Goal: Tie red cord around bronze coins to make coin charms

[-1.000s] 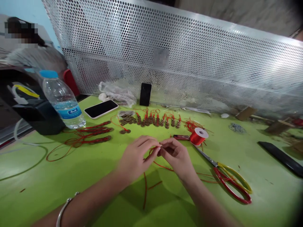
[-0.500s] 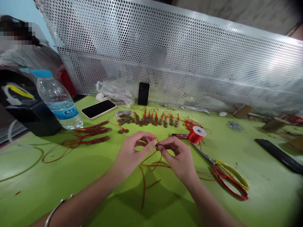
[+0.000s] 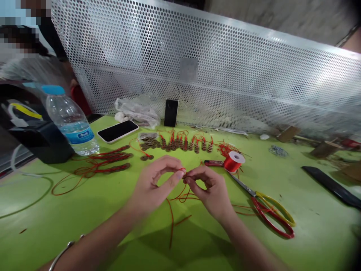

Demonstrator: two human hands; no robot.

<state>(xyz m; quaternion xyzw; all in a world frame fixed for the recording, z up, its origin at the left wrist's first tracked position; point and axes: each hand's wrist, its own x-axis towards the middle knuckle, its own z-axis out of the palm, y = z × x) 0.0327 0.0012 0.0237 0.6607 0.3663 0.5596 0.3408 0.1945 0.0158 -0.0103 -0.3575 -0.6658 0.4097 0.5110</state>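
Note:
My left hand (image 3: 159, 180) pinches a thin red cord (image 3: 182, 170) between thumb and forefinger. Fingertip to fingertip with it, my right hand (image 3: 210, 188) is closed on a small dark coin (image 3: 185, 180), mostly hidden by the fingers. Loose loops of the red cord (image 3: 186, 196) hang below onto the green table. Behind the hands stands a row of coin strings (image 3: 177, 143) tied with red cord, beside a heap of loose coins (image 3: 150, 142). More corded coins (image 3: 115, 167) lie at the left.
Scissors (image 3: 255, 194) with red and yellow handles and a red thread spool (image 3: 234, 162) lie right of my hands. A water bottle (image 3: 75, 124), a white-edged phone (image 3: 118, 131) and an upright phone (image 3: 171, 113) stand or lie farther back. A perforated metal panel (image 3: 239, 75) borders the table.
Both hands have shifted slightly left, still fingertip to fingertip. The small red loop above the left fingertips has shrunk, and the cord loops below have moved a little.

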